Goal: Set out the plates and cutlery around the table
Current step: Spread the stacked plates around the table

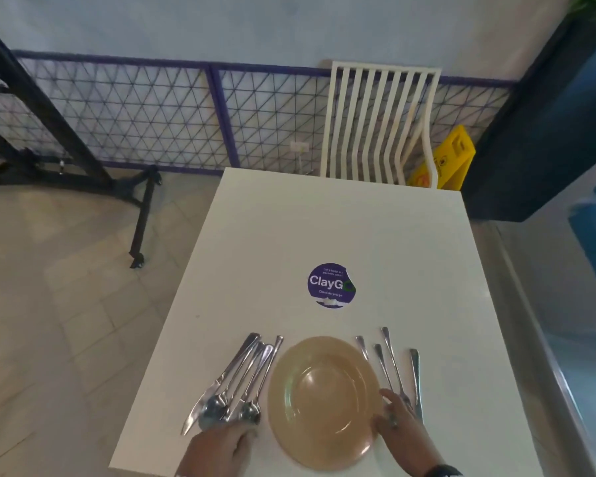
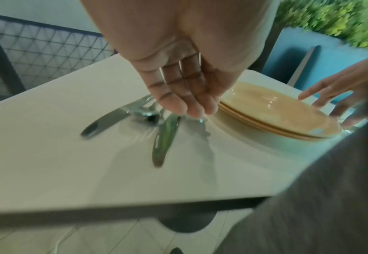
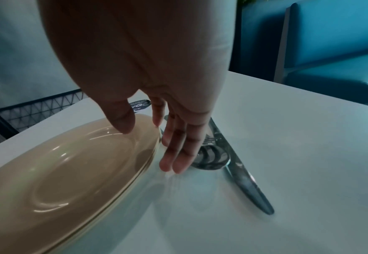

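Both grips open: neither hand holds anything at the stack of tan plates (image 1: pixel 324 401).

Right hand (image 1: pixel 398 423) has its thumb resting on the rim of the top plate, with straight fingers (image 3: pixel 174 154) reaching down past the stack's right edge toward the white tabletop (image 1: pixel 341 228). Left hand (image 1: pixel 217 449) hangs with relaxed, extended fingers (image 2: pixel 191 103) just above the left cutlery group (image 1: pixel 234 380), which lies just left of the stack: knives, spoons and forks fanned out, handles pointing away from the person. Right cutlery group (image 1: pixel 393 366) lies just right of the stack, partly under the right hand. Beyond the stack sits a round purple sticker (image 1: pixel 330 285). At the tabletop's far edge, past the sticker, stands a white slatted chair (image 1: pixel 379 122).
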### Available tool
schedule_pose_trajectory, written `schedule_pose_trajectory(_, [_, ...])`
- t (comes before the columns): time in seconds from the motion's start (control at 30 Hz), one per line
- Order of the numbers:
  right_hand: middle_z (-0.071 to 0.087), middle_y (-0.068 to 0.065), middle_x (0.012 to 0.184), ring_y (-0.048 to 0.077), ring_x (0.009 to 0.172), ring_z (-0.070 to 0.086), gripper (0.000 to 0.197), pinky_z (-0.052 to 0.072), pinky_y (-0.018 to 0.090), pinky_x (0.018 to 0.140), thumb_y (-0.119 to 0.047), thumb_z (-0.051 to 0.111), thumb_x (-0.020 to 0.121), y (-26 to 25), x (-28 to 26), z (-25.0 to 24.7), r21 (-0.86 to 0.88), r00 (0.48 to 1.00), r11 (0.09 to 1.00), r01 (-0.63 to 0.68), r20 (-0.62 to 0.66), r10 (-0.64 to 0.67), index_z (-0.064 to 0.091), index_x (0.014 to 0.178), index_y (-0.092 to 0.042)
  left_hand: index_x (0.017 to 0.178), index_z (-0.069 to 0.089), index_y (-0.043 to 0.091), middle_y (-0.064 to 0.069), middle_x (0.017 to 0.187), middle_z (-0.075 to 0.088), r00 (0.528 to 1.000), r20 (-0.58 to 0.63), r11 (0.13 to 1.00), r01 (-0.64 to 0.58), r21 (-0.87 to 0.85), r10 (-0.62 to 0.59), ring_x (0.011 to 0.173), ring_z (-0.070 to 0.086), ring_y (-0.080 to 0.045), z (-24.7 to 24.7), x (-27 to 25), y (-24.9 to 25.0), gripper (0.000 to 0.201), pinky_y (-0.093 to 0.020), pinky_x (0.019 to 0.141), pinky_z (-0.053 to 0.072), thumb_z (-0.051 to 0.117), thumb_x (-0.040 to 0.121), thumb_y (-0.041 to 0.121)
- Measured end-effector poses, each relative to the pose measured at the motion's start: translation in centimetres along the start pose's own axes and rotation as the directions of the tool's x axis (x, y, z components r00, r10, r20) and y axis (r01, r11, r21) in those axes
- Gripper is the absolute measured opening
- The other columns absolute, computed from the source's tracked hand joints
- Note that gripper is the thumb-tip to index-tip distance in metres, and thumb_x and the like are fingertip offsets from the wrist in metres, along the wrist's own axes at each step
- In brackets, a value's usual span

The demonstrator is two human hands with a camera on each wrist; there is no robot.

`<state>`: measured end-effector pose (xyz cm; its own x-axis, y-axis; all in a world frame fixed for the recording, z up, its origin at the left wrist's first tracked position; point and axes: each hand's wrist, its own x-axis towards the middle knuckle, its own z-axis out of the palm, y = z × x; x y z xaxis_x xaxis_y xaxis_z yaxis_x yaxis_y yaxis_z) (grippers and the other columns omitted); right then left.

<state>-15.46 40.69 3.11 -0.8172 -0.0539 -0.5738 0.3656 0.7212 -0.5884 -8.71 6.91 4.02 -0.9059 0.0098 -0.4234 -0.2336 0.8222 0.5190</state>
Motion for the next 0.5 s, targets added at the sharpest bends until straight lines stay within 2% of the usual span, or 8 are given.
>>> schedule_pose_trajectory(0.03, [0.046, -0.025, 0.103, 0.013, 0.107, 0.058, 0.049, 0.046, 0.031, 0.099, -0.017, 0.063, 0.092, -0.4, 0.0, 0.0, 0.018, 1.0, 1.0, -0.012, -0.012, 0.012, 0.047, 0.138, -0.024, 0.092, 0.067, 0.045, 0.027, 0.076, 0.057, 0.998, -0.02, 0.996, -0.051, 0.077, 0.053, 0.075, 0.056, 0.008, -0.9, 0.7, 0.7, 0.024, -0.024, 0.095, 0.045, 0.046, 0.087, 0.056])
schedule_pose_trajectory(0.07, [0.048, -0.023, 0.101, 0.01, 0.1, 0.061, 0.049, 0.049, 0.029, 0.093, -0.016, 0.062, 0.092, -0.5, 0.1, 0.1, 0.042, 0.999, 0.999, -0.018, -0.03, 0.019, 0.047, 0.138, -0.023, 0.094, 0.065, 0.044, 0.026, 0.077, 0.063, 0.989, -0.083, 0.987, -0.111, 0.114, 0.121, 0.072, 0.059, 0.007, -0.6, 1.6, 0.4, 0.022, -0.029, 0.092, 0.046, 0.045, 0.089, 0.049])
schedule_pose_trajectory(0.1, [0.051, -0.021, 0.099, 0.005, 0.094, 0.062, 0.048, 0.051, 0.026, 0.086, -0.014, 0.061, 0.093, -0.6, 0.3, 0.3, 0.071, 0.998, 0.997, -0.03, -0.05, 0.034, 0.047, 0.138, -0.022, 0.097, 0.064, 0.043, 0.025, 0.085, 0.067, 0.994, -0.038, 0.989, -0.102, 0.107, 0.106, 0.072, 0.062, 0.004, -1.8, 2.2, 1.1, 0.023, -0.028, 0.087, 0.047, 0.043, 0.09, 0.047])
schedule_pose_trajectory(0.13, [0.053, -0.018, 0.098, 0.002, 0.09, 0.063, 0.048, 0.052, 0.021, 0.078, -0.013, 0.061, 0.093, -0.7, 0.4, 0.3, 0.112, 0.996, 0.992, -0.051, -0.061, 0.058, 0.047, 0.138, -0.021, 0.101, 0.062, 0.043, 0.024, 0.094, 0.066, 0.99, -0.051, 0.986, -0.126, 0.109, 0.133, 0.076, 0.064, 0.002, -1.9, 3.4, 1.7, 0.024, -0.027, 0.081, 0.046, 0.041, 0.09, 0.047])
schedule_pose_trajectory(0.2, [0.055, -0.016, 0.098, 0.004, 0.086, 0.065, 0.046, 0.054, 0.022, 0.072, -0.013, 0.061, 0.093, -0.8, 0.5, 0.5, 0.193, 0.992, 0.977, -0.087, -0.073, 0.102, 0.046, 0.136, -0.022, 0.115, 0.057, 0.043, 0.023, 0.113, 0.059, 0.98, -0.019, 0.974, -0.193, 0.123, 0.196, 0.088, 0.065, -0.004, -1.6, 4.8, 2.5, 0.031, -0.027, 0.077, 0.048, 0.035, 0.093, 0.048])
schedule_pose_trajectory(0.3, [0.061, -0.015, 0.098, 0.008, 0.087, 0.067, 0.039, 0.059, 0.037, 0.076, -0.018, 0.057, 0.095, -0.8, 0.7, 0.7, 0.259, 0.985, 0.953, -0.154, -0.036, 0.169, 0.045, 0.128, -0.034, 0.139, 0.04, 0.035, 0.015, 0.141, 0.043, 0.984, 0.043, 0.969, -0.179, 0.172, 0.174, 0.107, 0.06, -0.01, -1.5, 6.6, 4.2, 0.044, -0.027, 0.086, 0.047, 0.036, 0.098, 0.049])
schedule_pose_trajectory(0.43, [0.068, -0.002, 0.091, 0.017, 0.078, 0.068, 0.031, 0.056, 0.031, 0.061, -0.014, 0.053, 0.097, -0.5, 1.2, 0.8, 0.376, 0.974, 0.902, -0.213, 0.01, 0.226, 0.053, 0.126, -0.026, 0.145, 0.025, 0.033, 0.007, 0.152, 0.029, 0.998, 0.017, 0.978, -0.061, 0.2, 0.059, 0.123, 0.05, -0.015, -0.5, 8.3, 6.1, 0.063, -0.032, 0.09, 0.049, 0.045, 0.091, 0.059])
schedule_pose_trajectory(0.5, [0.072, 0.003, 0.089, 0.02, 0.077, 0.07, 0.028, 0.058, 0.032, 0.061, -0.014, 0.052, 0.098, -0.2, 1.4, 0.6, 0.423, 0.969, 0.876, -0.233, 0.02, 0.248, 0.056, 0.123, -0.026, 0.148, 0.017, 0.033, 0.002, 0.155, 0.024, 1.0, 0.003, 0.978, -0.017, 0.209, 0.016, 0.13, 0.044, -0.017, 0.5, 8.8, 6.3, 0.076, -0.033, 0.088, 0.051, 0.055, 0.087, 0.057])
